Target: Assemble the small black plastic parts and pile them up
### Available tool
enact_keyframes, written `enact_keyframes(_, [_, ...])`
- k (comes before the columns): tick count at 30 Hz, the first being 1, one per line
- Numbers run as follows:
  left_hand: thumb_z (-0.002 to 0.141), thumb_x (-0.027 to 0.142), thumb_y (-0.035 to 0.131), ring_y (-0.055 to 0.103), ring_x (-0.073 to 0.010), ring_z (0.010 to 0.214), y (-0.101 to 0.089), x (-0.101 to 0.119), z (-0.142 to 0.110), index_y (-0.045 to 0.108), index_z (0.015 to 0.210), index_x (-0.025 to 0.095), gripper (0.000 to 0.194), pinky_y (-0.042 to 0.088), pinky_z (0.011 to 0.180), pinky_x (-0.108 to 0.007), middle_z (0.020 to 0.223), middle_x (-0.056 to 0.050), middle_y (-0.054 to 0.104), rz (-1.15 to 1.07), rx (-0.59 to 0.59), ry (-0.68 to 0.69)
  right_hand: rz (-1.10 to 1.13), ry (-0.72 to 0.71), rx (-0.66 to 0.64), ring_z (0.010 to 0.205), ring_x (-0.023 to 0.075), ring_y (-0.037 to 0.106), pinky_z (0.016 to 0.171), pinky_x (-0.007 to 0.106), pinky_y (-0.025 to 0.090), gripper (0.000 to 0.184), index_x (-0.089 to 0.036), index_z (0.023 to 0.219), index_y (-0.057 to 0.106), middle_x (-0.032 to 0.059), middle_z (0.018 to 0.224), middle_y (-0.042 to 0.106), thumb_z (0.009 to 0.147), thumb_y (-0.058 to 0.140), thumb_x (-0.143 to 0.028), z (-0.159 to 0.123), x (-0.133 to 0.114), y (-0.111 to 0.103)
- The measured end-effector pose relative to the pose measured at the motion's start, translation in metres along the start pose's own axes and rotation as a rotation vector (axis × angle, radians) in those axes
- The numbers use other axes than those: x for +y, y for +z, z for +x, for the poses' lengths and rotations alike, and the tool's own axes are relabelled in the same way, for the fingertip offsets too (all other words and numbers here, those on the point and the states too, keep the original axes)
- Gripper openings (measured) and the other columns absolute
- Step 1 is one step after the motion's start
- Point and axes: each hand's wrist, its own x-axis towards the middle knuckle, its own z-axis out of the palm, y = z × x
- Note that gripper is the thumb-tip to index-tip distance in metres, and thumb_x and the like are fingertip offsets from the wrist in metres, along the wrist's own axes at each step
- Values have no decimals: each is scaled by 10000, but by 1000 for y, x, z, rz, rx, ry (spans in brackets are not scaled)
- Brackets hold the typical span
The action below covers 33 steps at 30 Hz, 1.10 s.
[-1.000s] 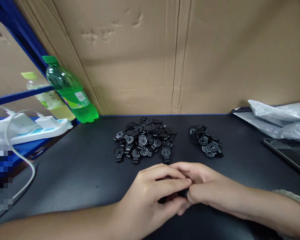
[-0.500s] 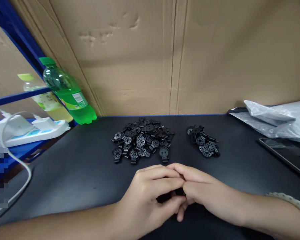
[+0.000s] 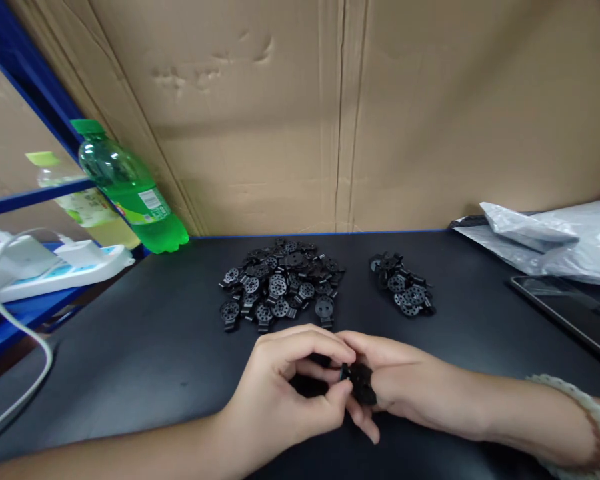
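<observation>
In the head view, my left hand (image 3: pixel 295 390) is closed, with thumb and fingertips pinching the edge of a small black plastic clip (image 3: pixel 345 372). My right hand (image 3: pixel 405 373) curls around a dark black plastic clip (image 3: pixel 363 384) against its palm; whether this is one piece with the pinched part or several, I cannot tell. Both hands meet low over the table, fingertips touching or nearly so. Just beyond them lies a large pile of black clips (image 3: pixel 279 287) with round, perforated heads and short tails. To its right sits a smaller pile of the same clips (image 3: pixel 405 285).
A green soda bottle (image 3: pixel 140 200) leans at the left by a blue frame (image 3: pixel 35 193), with a pale yellow bottle (image 3: pixel 90 207) behind. A white power strip (image 3: pixel 75 267) trails a cable. Plastic bags (image 3: pixel 580 237) and a dark tablet-like device (image 3: pixel 575 307) lie right. Cardboard (image 3: pixel 260 120) stands behind.
My hands have parted slightly, and my left fingers have drawn back to the left. Black plastic now shows between them, where it was mostly covered. The view has shifted slightly.
</observation>
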Motion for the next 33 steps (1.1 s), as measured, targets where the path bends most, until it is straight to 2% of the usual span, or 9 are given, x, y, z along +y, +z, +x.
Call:
enact_keyframes(5, [742, -34, 654, 727, -158, 863, -1, 2, -3, 719, 905, 209, 300, 636, 738, -219, 926, -17, 726, -72, 62, 18, 125, -3, -21, 686, 128, 600, 591, 234, 484, 271, -142, 965, 573, 2, 763, 594, 700, 625, -158, 0, -1, -3])
enact_keyframes(10, [810, 5, 646, 723, -154, 878, -7, 2, -4, 755, 924, 243, 285, 612, 720, -184, 964, -17, 743, -171, 39, -47, -132, -95, -121, 605, 91, 569, 556, 219, 473, 264, -141, 890, 547, 27, 800, 601, 896, 586, -403, 0, 2, -6])
enact_keyframes(13, [857, 103, 683, 723, -141, 810, -10, 0, -2, 779, 889, 224, 159, 604, 713, -183, 965, -37, 770, -329, 36, -203, -315, -82, -99, 549, 85, 530, 531, 213, 446, 192, -163, 878, 501, 19, 727, 609, 963, 439, -323, -5, -3, -6])
enact_keyframes(16, [851, 218, 737, 733, -131, 732, -14, -1, 0, 790, 837, 211, 55, 607, 715, -191, 927, -49, 793, -502, 11, -292, -623, -146, -32, 613, 116, 532, 599, 251, 468, 134, -179, 876, 515, 15, 741, 594, 919, 394, -144, -14, -13, -5])
enact_keyframes(20, [845, 129, 722, 761, -146, 813, -18, 4, 2, 793, 841, 245, 136, 603, 740, -165, 880, -28, 808, -328, -42, -113, -1073, -205, 46, 747, 162, 536, 704, 282, 474, 143, -196, 852, 525, 27, 817, 565, 900, 425, -107, -29, -27, 1])
enact_keyframes(24, [795, -81, 627, 759, -160, 817, -18, 13, 3, 767, 899, 256, 379, 625, 778, -227, 893, -5, 801, 8, -80, 220, -975, -219, 58, 828, 160, 577, 763, 270, 490, 219, -207, 1053, 538, 33, 933, 615, 1025, 356, -326, -33, -30, 6])
enact_keyframes(26, [783, -105, 609, 750, -165, 824, -17, 15, 3, 749, 930, 248, 407, 627, 781, -250, 895, -7, 791, 86, -82, 312, -907, -250, 69, 833, 148, 592, 773, 257, 491, 264, -208, 1096, 560, 22, 928, 636, 1040, 333, -331, -30, -30, 5])
enact_keyframes(30, [798, -63, 613, 719, -168, 927, -18, 9, 1, 719, 985, 239, 370, 591, 868, -264, 954, -11, 767, 246, -10, 353, -959, -423, 198, 881, 151, 639, 819, 269, 497, 166, -215, 1029, 640, 13, 950, 693, 984, 481, -238, -24, -39, -16])
enact_keyframes(33, [820, -41, 594, 702, -150, 962, -21, 3, 1, 697, 985, 241, 343, 562, 890, -241, 982, -4, 750, 348, 54, 327, -1170, -622, 453, 1013, 199, 646, 918, 347, 480, 167, -227, 1070, 641, 44, 1065, 706, 943, 533, -236, -25, -59, -49])
